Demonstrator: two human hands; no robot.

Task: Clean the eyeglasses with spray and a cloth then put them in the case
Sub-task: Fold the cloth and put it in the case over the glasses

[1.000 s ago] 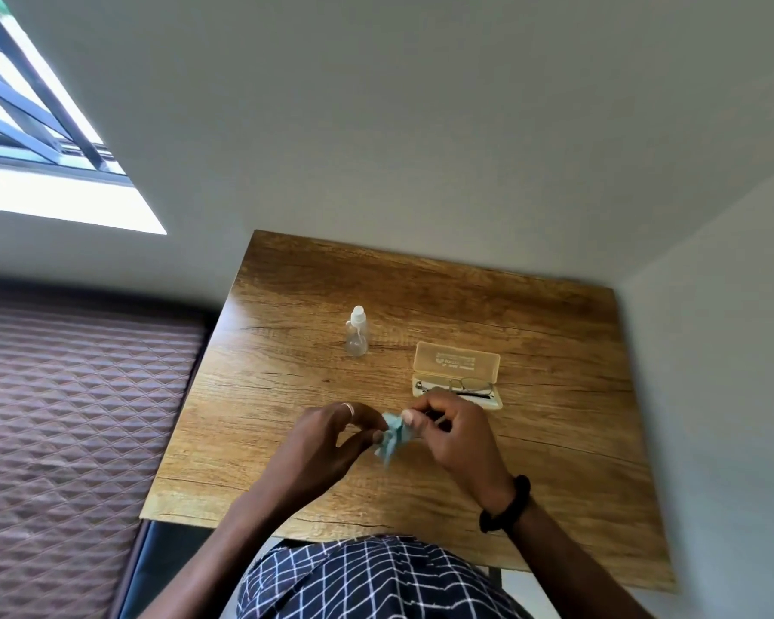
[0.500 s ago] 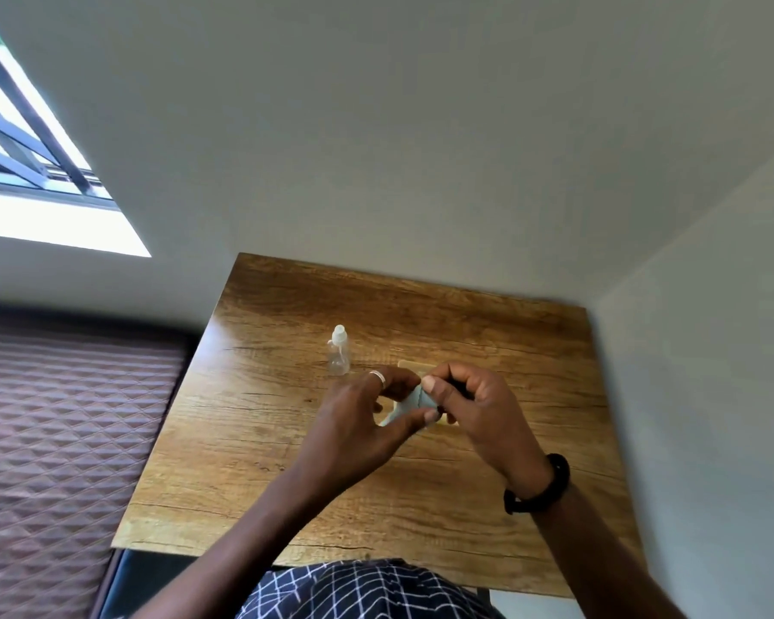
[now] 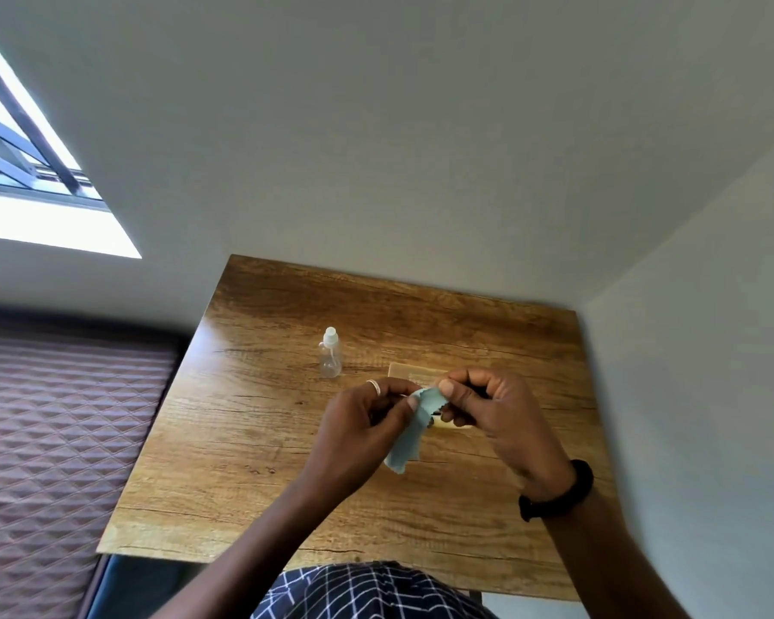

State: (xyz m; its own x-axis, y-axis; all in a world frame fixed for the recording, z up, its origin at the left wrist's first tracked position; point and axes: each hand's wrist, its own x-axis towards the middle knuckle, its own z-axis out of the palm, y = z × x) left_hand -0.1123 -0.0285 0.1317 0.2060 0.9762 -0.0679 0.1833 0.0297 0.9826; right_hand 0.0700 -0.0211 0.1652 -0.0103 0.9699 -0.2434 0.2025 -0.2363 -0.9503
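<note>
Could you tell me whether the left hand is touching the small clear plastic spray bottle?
Apart. The head view shows bare wooden table between the left hand and the small clear plastic spray bottle, which stands alone farther back.

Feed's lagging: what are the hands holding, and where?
Both hands, left and right, pinch the cloth at its top edge; the rest hangs free.

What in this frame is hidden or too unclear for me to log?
- Head view: the beige eyeglass case is mostly hidden behind both hands; open or closed cannot be told.
- The eyeglasses are not identifiable; the right hand covers that spot.
- The top of the light blue cleaning cloth is pinched between the right hand and left hand.
- The small clear spray bottle: liquid level too small to read.
</note>
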